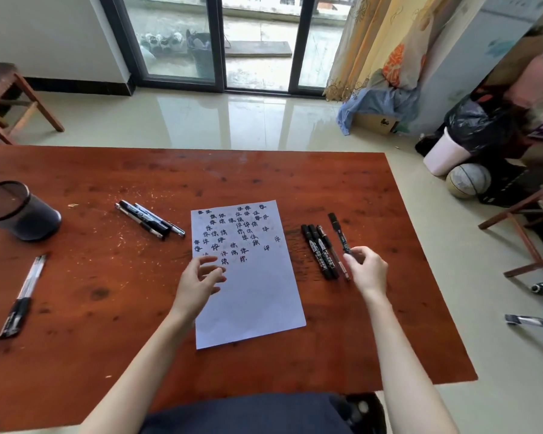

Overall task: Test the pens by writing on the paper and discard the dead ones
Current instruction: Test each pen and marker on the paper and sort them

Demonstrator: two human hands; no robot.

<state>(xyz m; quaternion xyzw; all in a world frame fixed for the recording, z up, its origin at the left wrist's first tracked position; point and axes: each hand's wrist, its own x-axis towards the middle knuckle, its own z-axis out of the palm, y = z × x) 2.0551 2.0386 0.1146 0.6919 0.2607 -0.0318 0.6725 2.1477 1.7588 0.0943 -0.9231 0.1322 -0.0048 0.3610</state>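
Right hand [365, 269] pinches a black pen [339, 234] at its lower end, grip clamped on it w/ fingertips, pen angled up toward the frame's top, just right of center. Immediately left of it, three more black pens [322, 253] lie side by side on the counter [295, 177], nearly touching each other, running parallel w/ the held one.

Paper [248, 292] sits center frame, upper half crowded w/ black handwritten marks, lower half blank. Left hand [198, 281] hovers at the sheet's left edge, fingers spread and loosely bent, grip apart, nothing in it; can't tell if fingertips touch the sheet.

Further left, another bunch of dark pens [149, 219] lies diagonal, upper left of the paper. Far left edge: a mesh pen cup [16, 211], black, tipped toward the viewer so its rim shows. Below it, lower left, a clear packet of pens [21, 297] lies slanted, well apart from the rest.

Beyond the counter, right side of frame: a white bin w/ black bag [449, 151] on the floor, a basketball [467, 180] beside it.
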